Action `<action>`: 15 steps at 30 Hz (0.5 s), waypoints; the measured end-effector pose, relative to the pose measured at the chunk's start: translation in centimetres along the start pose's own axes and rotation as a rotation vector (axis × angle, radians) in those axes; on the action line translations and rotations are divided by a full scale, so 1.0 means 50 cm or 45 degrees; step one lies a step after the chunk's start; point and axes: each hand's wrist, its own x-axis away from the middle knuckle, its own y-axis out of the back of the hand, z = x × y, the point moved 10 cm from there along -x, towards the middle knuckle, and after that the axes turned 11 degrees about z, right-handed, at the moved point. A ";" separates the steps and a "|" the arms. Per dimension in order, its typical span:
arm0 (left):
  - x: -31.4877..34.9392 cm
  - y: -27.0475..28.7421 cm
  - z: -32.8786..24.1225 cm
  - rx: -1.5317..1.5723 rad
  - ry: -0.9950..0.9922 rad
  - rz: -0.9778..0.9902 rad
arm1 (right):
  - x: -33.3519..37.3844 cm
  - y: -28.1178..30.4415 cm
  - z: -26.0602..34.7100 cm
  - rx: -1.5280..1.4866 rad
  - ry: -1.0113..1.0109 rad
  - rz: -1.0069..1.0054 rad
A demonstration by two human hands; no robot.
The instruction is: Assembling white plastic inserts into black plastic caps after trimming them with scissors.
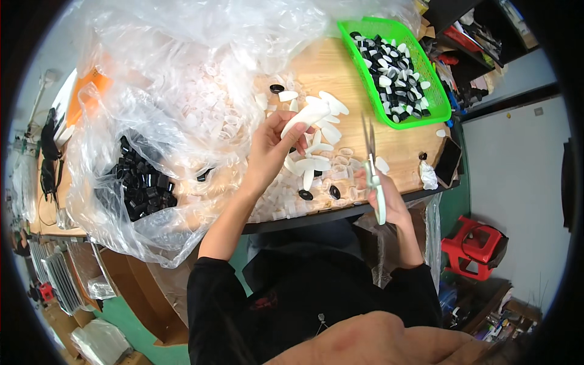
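White and smooth, the long piece [304,117] is up off the table [322,64], near its middle, in the left hand [269,141]. Thumb and fingers are clamped on it, the thumb pressed along its upper face and the fingers curled beneath. Its far end meets a cluster of similar white ovals [329,132]; whether they are joined to it or only lie behind it, I cannot tell.

Pale green scissors [373,180] sit in the right hand [394,199], its fingers closed about the handles over the table's near edge. The blades point away from the body and look slightly parted, well apart from the piece. How far each finger goes through the loops is hard to make out.

The step in hand looks like gripping and presenting the piece, with the scissors ready but not on it. A cut, if one is due, would call for bringing the blades across to the piece, opening them wider, and keeping the left fingertips out of their line.

Around the hands lie clear rings [228,125] and a few black rings [305,194]. To the left, black caps [145,182] fill the mouth of a clear bag [91,204]; at the far right, a green basket [367,78] holds mixed black and white parts [395,76].
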 end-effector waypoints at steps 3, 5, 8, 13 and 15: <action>0.001 0.003 0.005 0.089 0.024 0.006 | -0.027 -0.050 0.024 0.325 -0.182 0.186; 0.000 -0.001 0.007 0.124 0.029 0.028 | -0.051 -0.068 0.028 0.417 0.000 0.231; -0.003 -0.012 0.014 0.158 0.070 0.099 | -0.065 -0.087 0.051 0.414 0.155 0.273; 0.006 -0.021 0.016 0.088 0.145 0.149 | -0.079 -0.094 0.038 0.325 0.030 0.313; 0.006 -0.023 0.020 0.091 0.175 0.156 | -0.079 -0.092 0.032 0.304 0.025 0.305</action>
